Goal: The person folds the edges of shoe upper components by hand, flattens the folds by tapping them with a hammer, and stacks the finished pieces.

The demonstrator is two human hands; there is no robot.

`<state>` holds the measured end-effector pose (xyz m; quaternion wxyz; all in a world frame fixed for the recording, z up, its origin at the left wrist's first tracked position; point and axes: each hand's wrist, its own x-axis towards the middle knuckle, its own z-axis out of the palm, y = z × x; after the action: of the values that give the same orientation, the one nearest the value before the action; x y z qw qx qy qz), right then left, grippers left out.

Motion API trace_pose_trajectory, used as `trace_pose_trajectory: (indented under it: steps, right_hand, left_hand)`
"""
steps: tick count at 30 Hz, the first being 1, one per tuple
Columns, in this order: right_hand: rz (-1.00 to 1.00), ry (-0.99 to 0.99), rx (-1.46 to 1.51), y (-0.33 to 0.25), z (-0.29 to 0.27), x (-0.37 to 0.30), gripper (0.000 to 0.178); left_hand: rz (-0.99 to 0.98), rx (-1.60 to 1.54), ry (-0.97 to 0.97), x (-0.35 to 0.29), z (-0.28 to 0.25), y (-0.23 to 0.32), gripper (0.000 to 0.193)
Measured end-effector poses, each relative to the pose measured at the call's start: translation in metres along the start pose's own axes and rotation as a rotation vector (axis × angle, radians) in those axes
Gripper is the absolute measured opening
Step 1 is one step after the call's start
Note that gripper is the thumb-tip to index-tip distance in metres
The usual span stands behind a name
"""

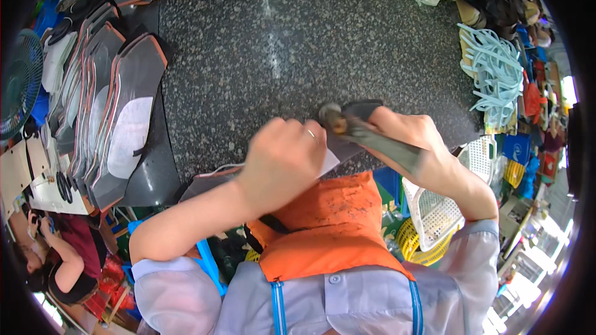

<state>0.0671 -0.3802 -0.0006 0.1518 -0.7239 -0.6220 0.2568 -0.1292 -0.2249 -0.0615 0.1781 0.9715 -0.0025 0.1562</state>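
Note:
My left hand (pixel 282 158) is closed on a grey cut piece of shoe material (pixel 211 180) at the near edge of the dark speckled stone slab (pixel 298 37). A ring shows on one finger. My right hand (pixel 413 139) grips the grey handle of a small hammer (pixel 347 123), whose round metal head rests on the piece just right of my left knuckles. A dark strip of the piece (pixel 361 108) sticks out beyond the hammer head. Most of the piece is hidden under my hands.
Overlapping grey cut pieces with orange edges (pixel 105 105) lie stacked along the slab's left side and top. Pale blue straps (pixel 496 68) are piled at right, above white and yellow baskets (pixel 434 211). Another person (pixel 56 260) sits at lower left. A fan (pixel 18 80) stands at left.

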Motion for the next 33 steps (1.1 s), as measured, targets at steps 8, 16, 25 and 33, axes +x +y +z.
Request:
trace_pose_trajectory:
  steps: [8, 16, 25, 33]
  right_hand:
    - [-0.020, 0.065, 0.025, 0.001, 0.014, -0.004, 0.020]
    - [0.200, 0.199, -0.026, 0.012, -0.024, -0.004, 0.026]
    - [0.247, 0.190, 0.083, 0.031, -0.032, -0.002, 0.022]
    - [0.076, 0.203, 0.135, 0.037, -0.015, -0.003, 0.022]
  left_hand:
    - [-0.052, -0.038, 0.043, -0.015, -0.002, 0.000, 0.011]
    - [-0.229, -0.243, 0.019, 0.050, 0.022, -0.023, 0.016]
    - [0.095, -0.035, 0.177, 0.043, 0.032, -0.018, 0.024]
    - [0.074, -0.059, 0.111, 0.055, 0.024, -0.027, 0.027]
